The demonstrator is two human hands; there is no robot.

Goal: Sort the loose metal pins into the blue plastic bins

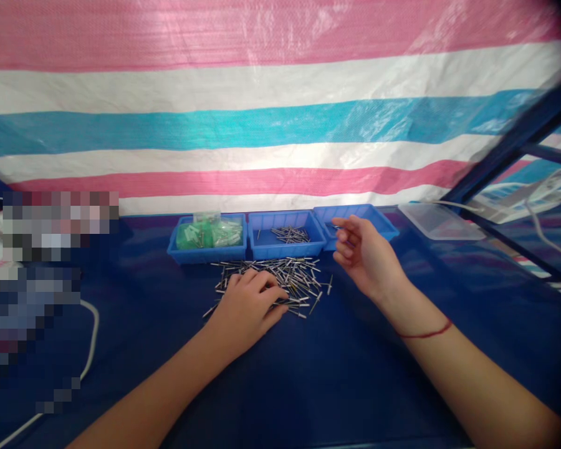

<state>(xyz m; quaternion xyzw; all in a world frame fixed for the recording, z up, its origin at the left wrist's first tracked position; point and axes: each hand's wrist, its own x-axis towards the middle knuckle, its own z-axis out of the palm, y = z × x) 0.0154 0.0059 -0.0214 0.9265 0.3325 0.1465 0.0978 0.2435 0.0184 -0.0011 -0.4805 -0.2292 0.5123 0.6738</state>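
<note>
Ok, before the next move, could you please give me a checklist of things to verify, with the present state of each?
1. Left hand at the pile of metal pins: ok.
2. Right hand free of pins: cannot tell; its fingers are curled.
3. Right blue tray fully in view: not ok; the right hand hides part of it.
4. Middle blue tray uncovered: ok; some pins lie inside.
5. Plastic bags inside the left blue tray: ok.
6. All loose pins gathered: not ok; one pin lies apart, right of the pile.

Left hand (250, 305) palm down, fingers (264, 280) bent — right hand (369, 259) turned inward, fingers curled.
</note>
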